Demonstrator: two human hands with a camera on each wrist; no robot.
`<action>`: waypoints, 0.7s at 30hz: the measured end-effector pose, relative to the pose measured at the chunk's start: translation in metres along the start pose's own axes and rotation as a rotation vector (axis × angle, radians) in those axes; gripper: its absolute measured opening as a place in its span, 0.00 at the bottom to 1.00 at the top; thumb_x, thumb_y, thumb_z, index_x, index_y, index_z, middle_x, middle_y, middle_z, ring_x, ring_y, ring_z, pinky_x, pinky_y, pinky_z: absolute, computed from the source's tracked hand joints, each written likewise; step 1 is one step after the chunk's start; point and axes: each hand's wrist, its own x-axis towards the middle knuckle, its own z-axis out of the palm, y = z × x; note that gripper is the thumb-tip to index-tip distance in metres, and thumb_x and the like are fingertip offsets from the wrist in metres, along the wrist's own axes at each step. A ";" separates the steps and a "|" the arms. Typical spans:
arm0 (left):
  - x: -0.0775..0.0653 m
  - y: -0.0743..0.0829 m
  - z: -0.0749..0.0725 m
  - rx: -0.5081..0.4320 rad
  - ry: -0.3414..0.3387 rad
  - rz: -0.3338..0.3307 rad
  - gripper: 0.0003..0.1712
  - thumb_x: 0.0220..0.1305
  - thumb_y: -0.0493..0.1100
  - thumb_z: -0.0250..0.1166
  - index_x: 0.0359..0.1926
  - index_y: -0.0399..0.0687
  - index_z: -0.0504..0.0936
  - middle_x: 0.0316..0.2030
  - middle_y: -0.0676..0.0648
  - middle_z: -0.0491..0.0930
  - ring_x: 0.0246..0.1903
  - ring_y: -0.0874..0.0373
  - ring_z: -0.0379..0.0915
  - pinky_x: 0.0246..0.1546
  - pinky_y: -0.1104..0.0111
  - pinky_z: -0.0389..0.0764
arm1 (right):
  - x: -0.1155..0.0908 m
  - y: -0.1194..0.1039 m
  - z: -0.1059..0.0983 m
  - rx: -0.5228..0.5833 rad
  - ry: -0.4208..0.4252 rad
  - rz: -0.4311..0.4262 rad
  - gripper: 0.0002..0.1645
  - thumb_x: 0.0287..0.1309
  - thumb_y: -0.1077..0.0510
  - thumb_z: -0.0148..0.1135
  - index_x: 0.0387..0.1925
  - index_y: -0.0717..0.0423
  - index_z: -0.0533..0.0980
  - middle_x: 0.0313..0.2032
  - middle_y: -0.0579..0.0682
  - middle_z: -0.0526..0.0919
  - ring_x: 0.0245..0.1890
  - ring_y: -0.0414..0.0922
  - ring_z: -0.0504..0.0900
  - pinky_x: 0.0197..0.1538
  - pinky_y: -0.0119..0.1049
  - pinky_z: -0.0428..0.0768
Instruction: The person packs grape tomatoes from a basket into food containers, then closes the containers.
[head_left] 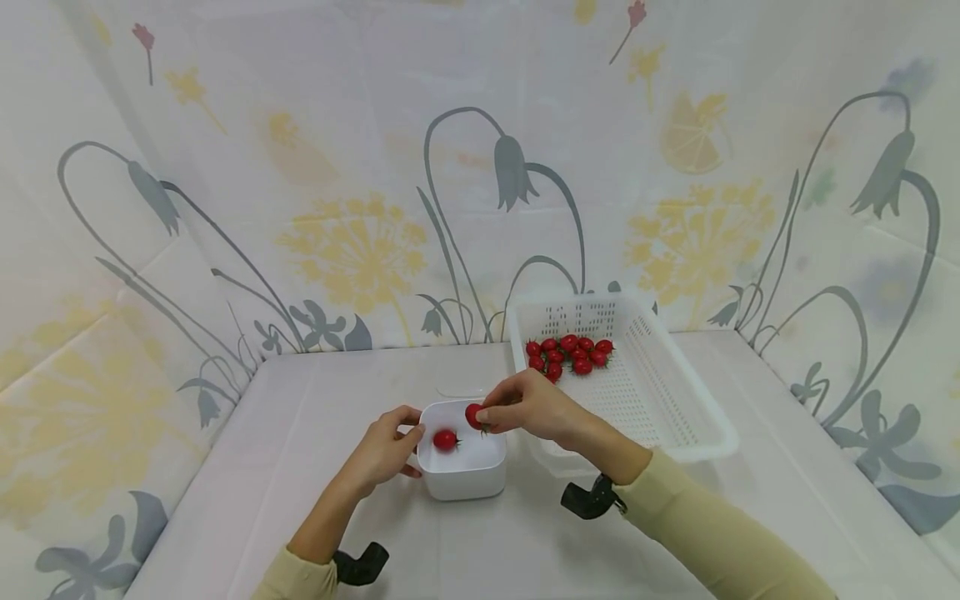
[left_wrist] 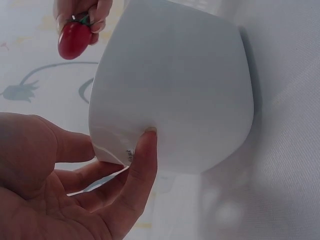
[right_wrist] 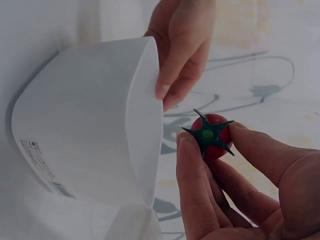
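Note:
My right hand pinches a red cherry tomato between thumb and fingers, above the right side of a small white container. A green star-shaped calyx on this tomato faces the right wrist camera. Inside the container lies another cherry tomato. At the container's left side, my left hand grips its rim and wall; in the left wrist view one fingertip presses the outer wall. A printed label shows low on the container in the right wrist view.
A white perforated basket stands behind and to the right, with several cherry tomatoes at its back left. Behind the container is the edge of a clear, thin-looking piece. A flower-printed cloth hangs behind the white tabletop.

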 end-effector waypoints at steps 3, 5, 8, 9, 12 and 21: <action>0.000 0.000 0.000 -0.001 0.000 0.002 0.16 0.76 0.37 0.57 0.60 0.36 0.76 0.60 0.36 0.76 0.39 0.47 0.78 0.28 0.61 0.89 | 0.004 0.002 0.007 -0.034 0.005 -0.011 0.13 0.64 0.60 0.69 0.44 0.67 0.84 0.38 0.54 0.87 0.39 0.51 0.89 0.49 0.44 0.88; 0.000 0.000 0.000 -0.005 0.000 0.003 0.16 0.76 0.37 0.57 0.60 0.36 0.76 0.60 0.36 0.76 0.40 0.46 0.78 0.28 0.61 0.89 | 0.007 0.003 0.011 -0.072 0.013 -0.021 0.13 0.64 0.59 0.69 0.43 0.66 0.85 0.37 0.53 0.87 0.38 0.52 0.89 0.49 0.46 0.88; 0.000 0.000 0.000 -0.011 -0.001 0.005 0.16 0.76 0.37 0.57 0.60 0.36 0.76 0.59 0.36 0.76 0.41 0.44 0.78 0.28 0.61 0.89 | 0.011 0.003 0.018 -0.153 0.038 -0.033 0.11 0.63 0.58 0.69 0.41 0.62 0.86 0.35 0.50 0.87 0.37 0.52 0.88 0.47 0.48 0.88; 0.000 0.000 0.000 -0.013 -0.001 0.006 0.16 0.76 0.37 0.57 0.60 0.36 0.76 0.59 0.36 0.76 0.41 0.44 0.78 0.28 0.61 0.89 | 0.012 0.004 0.021 -0.176 0.044 -0.038 0.10 0.63 0.58 0.69 0.41 0.61 0.86 0.35 0.49 0.87 0.36 0.51 0.88 0.46 0.49 0.88; 0.000 0.000 0.000 -0.014 -0.004 0.007 0.16 0.76 0.37 0.57 0.60 0.36 0.76 0.60 0.35 0.76 0.42 0.43 0.79 0.28 0.61 0.89 | 0.017 0.005 0.028 -0.245 0.056 -0.066 0.08 0.62 0.58 0.70 0.38 0.60 0.86 0.32 0.47 0.86 0.33 0.45 0.85 0.41 0.43 0.87; -0.001 0.000 -0.002 -0.027 -0.008 0.008 0.16 0.76 0.36 0.56 0.59 0.36 0.76 0.60 0.35 0.76 0.42 0.43 0.79 0.28 0.60 0.89 | 0.032 0.015 0.051 -0.392 0.065 -0.137 0.05 0.61 0.61 0.71 0.33 0.60 0.86 0.28 0.46 0.86 0.28 0.37 0.79 0.30 0.28 0.80</action>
